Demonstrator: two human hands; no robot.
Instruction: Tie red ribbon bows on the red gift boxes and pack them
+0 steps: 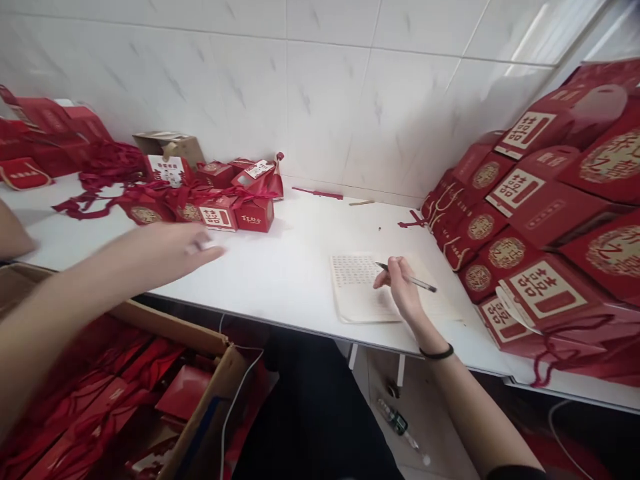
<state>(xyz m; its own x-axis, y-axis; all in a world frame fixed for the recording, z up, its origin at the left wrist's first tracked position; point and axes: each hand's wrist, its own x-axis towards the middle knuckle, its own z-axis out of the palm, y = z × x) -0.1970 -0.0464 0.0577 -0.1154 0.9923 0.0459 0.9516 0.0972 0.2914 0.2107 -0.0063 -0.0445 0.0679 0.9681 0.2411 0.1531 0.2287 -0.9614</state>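
My right hand (401, 283) grips a pen (420, 283) above an open notebook (367, 303). Rows of small handwriting fill the upper part of the notebook's left page. A dark band circles my right wrist. Blurred by motion, my left hand (175, 248) hovers over the white table (290, 280) with the thumb apart from the fingers and nothing seen in it. Just beyond it stand red gift boxes (257, 215) with gold and white prints, tangled with dark red ribbons (113, 167).
Stacked red boxes (540, 207) crowd the table's right side. More red boxes (60, 127) sit at the far left, near part of another forearm (13, 230). A cardboard carton (220, 367) of red packaging is below left. A plastic bottle (397, 421) lies on the floor.
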